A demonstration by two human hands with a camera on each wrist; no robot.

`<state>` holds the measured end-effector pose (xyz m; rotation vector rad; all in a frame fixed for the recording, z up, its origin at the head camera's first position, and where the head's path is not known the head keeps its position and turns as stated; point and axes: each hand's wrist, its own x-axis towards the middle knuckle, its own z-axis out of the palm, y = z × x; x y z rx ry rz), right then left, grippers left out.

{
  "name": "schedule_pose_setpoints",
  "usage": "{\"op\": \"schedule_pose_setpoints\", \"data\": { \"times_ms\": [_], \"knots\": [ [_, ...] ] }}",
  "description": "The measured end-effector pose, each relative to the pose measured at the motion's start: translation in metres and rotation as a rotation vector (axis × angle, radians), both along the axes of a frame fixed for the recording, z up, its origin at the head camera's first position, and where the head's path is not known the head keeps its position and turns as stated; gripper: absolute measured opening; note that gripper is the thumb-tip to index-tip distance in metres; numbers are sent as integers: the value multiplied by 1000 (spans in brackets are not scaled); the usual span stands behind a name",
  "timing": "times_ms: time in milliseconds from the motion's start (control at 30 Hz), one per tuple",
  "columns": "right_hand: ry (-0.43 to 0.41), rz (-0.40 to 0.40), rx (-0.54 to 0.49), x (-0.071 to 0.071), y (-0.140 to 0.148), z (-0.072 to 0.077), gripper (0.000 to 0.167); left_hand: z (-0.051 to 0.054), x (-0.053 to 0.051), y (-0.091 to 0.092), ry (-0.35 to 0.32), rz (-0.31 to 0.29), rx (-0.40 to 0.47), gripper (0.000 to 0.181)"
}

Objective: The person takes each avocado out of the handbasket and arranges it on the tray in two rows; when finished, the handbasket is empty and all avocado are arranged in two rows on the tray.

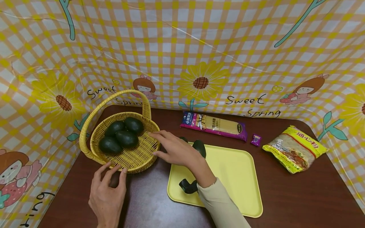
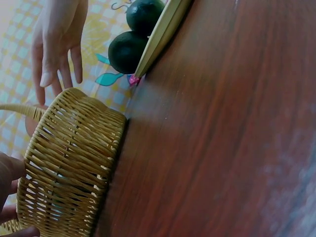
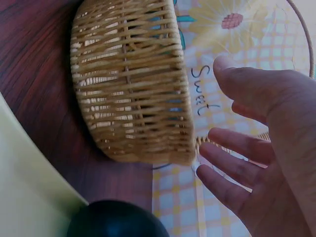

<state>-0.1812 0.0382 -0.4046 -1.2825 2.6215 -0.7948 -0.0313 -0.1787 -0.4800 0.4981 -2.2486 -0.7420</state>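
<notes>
A yellow wicker basket (image 1: 139, 164) with a tall arched handle stands at the left of the table. Several dark green avocados (image 1: 126, 139) lie inside it. My left hand (image 1: 107, 193) is at the basket's near rim, fingers loosely bent and spread; whether they touch it is hard to tell. Over the right rim reaches my right hand (image 1: 174, 147), fingers extended and holding nothing. Beneath that arm, a yellow tray (image 1: 233, 177) bears avocados (image 2: 126, 52), partly hidden in the head view. A dark bent shape (image 1: 188, 186) beside the sleeve is unclear.
Behind the tray lies a purple pack of spaghetti (image 1: 214, 125). To its right are a small purple packet (image 1: 256, 140) and a yellow bag of pasta (image 1: 295, 148). A checked cloth with sunflowers (image 1: 199, 47) hangs around the brown table (image 1: 310, 196).
</notes>
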Motion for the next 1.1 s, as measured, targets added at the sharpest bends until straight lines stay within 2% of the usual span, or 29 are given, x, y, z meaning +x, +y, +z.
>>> {"op": "schedule_pose_setpoints", "data": {
  "times_ms": [167,567,800,1100],
  "knots": [
    [0,50,3,-5,-10,2,66,-1,0,0,1,-2,-12,25],
    [54,89,50,-17,-31,2,62,-2,-1,-1,9,-13,-25,25],
    [92,67,141,-22,-47,5,63,-2,-2,-2,11,-14,-29,25],
    [58,91,251,-32,-65,5,65,-3,-2,-2,7,-13,-27,25]
  ]
}}
